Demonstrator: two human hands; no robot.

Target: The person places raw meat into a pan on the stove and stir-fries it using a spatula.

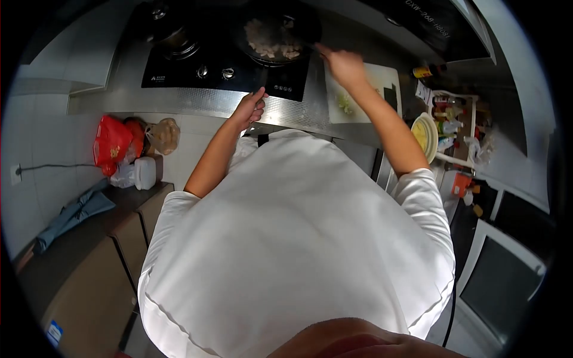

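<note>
A dark frying pan [276, 61] sits on the right burner of the black cooktop, holding pale chopped pieces of food [268, 42], perhaps meat. My left hand [250, 108] is closed at the near side of the pan, around its dark handle, which shows poorly against the black glass. At the pan's right edge, my right hand [345, 64] is wrapped around a spatula [308, 43] whose dark far end reaches in among the food. Below my right forearm lies a white cutting board [352, 113] with chopped greens [344, 103] on it.
A pot [173, 42] stands on the left burner. To the right are a yellowish bowl [425, 136] and a rack [474, 125] of bottles. A range hood [436, 24] overhangs the upper right. Bags [112, 143] sit on the left counter.
</note>
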